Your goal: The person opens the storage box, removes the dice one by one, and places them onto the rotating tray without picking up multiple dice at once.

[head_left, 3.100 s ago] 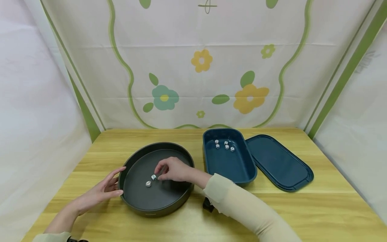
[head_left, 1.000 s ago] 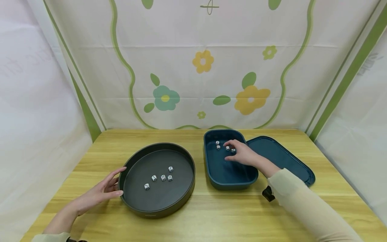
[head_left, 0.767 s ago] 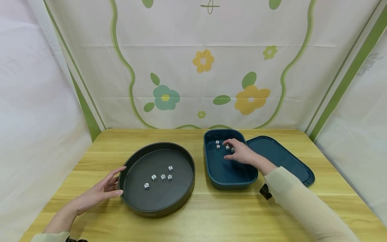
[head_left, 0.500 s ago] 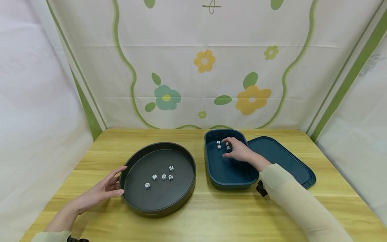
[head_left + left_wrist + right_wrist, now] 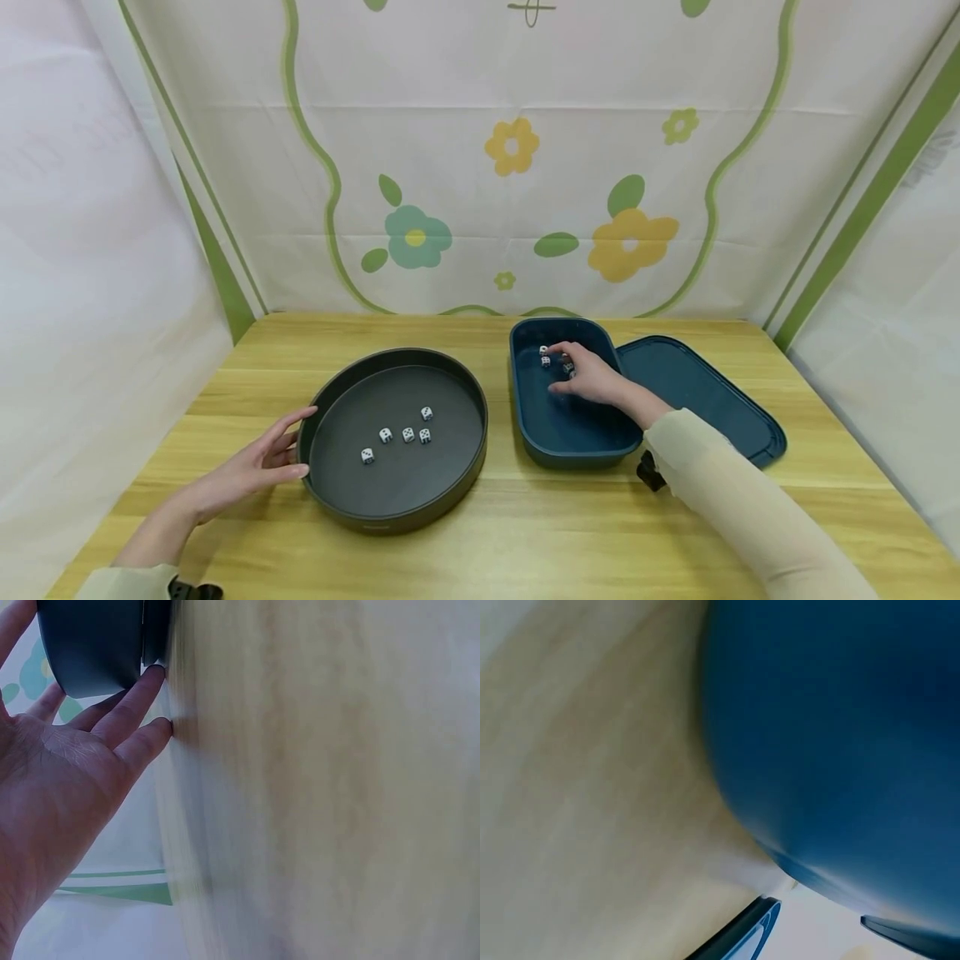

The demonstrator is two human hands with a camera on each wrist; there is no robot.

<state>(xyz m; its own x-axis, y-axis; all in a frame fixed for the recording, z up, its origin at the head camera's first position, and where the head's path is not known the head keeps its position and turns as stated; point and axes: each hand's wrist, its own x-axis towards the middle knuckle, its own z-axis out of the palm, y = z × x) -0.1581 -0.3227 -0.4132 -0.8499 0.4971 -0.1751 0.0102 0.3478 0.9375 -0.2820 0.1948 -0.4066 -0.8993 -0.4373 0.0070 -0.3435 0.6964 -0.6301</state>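
My left hand (image 5: 243, 475) rests against the left side of a round dark pan (image 5: 390, 523), fingers spread and fingertips touching its wall; the left wrist view shows this hand (image 5: 67, 780) beside the pan (image 5: 90, 645) too. Several white dice (image 5: 408, 435) lie apart on the pan's floor. Over at the blue rectangular box (image 5: 573, 425), my right hand (image 5: 592, 377) reaches inside, thumb and index finger apart. Near those fingers lie more white dice (image 5: 545, 362); some are partly hidden by the hand. I see nothing held in it. The right wrist view shows only the box's outer wall (image 5: 840, 750).
A flat blue lid (image 5: 705, 396) lies right of the box, partly beside its edge. Wooden table top (image 5: 495, 542) spreads in front of pan and box. A white cloth with printed flowers (image 5: 465, 167) hangs behind and at the sides.
My right hand has gone from the pan to the box on the right, and dice stay in the pan. Lately it has shifted slightly left over the box's dice. The left hand keeps its place.
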